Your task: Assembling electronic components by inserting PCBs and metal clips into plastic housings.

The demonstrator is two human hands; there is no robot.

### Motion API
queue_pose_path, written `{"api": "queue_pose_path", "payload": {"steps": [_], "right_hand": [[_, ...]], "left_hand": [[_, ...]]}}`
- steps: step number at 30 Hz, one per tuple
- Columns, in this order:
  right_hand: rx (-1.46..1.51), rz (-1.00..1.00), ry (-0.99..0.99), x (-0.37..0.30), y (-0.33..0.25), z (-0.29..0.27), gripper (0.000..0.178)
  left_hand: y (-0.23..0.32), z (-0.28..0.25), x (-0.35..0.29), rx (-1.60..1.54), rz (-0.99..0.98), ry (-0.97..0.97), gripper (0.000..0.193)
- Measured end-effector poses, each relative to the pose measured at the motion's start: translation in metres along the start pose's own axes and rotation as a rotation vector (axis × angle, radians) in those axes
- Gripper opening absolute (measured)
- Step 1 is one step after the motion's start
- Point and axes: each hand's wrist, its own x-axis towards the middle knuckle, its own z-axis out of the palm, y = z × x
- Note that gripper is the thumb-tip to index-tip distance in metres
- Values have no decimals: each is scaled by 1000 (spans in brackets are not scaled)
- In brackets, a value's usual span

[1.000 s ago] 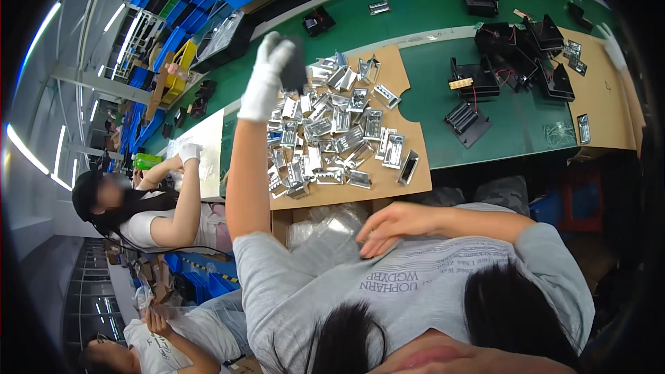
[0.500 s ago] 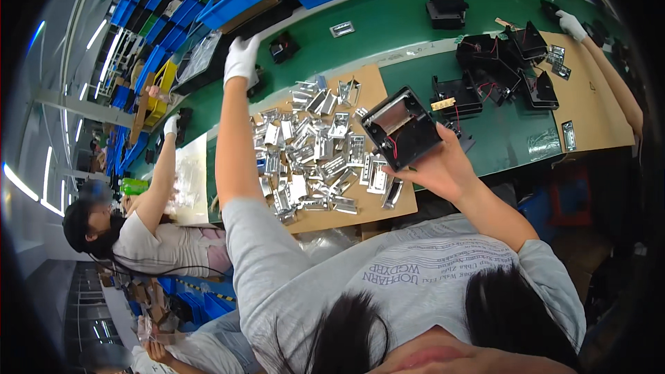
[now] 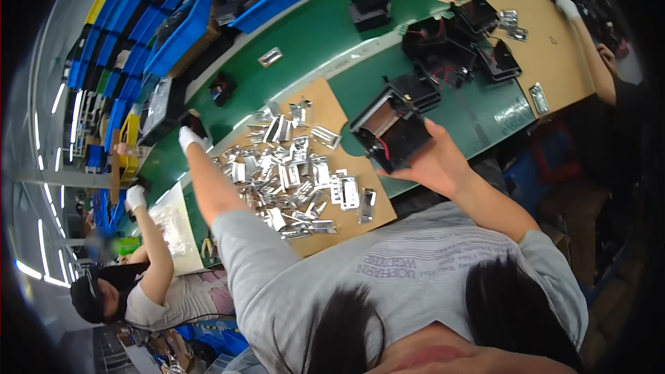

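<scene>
In my bare right hand [image 3: 443,163] is an open black plastic housing [image 3: 409,142], gripped at its right side and held above the table edge. A pale rectangular panel and a red wire show inside it. My left hand [image 3: 190,138], in a white glove, is stretched far out to the left over the green table. Its fingers are closed at the edge of another dark housing [image 3: 197,123]; the fingertips are partly hidden. Between my arms many loose silver metal brackets [image 3: 294,173] lie heaped on a brown cardboard sheet [image 3: 325,104].
More black housings [image 3: 450,55] with red wires cluster at the right, and one housing [image 3: 370,10] stands farther back. Blue bins [image 3: 267,0] line the far left side. Co-workers' gloved hands work at the left [image 3: 136,198] and far right [image 3: 568,7].
My left hand has drawn back from beyond the dark housing and now meets it. The whole view has shifted, while my right hand keeps the black housing in its grip.
</scene>
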Motion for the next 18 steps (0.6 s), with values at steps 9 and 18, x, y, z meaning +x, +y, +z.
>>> {"api": "queue_pose_path", "payload": {"steps": [9,18], "right_hand": [[-690,-477,-34,1,-76,14,62],[-2389,-470,-84,129,-93,24,59]], "left_hand": [[68,35,-217,-1073,20,-491,49],[87,37,-437,-1143,-324,-656,48]]}}
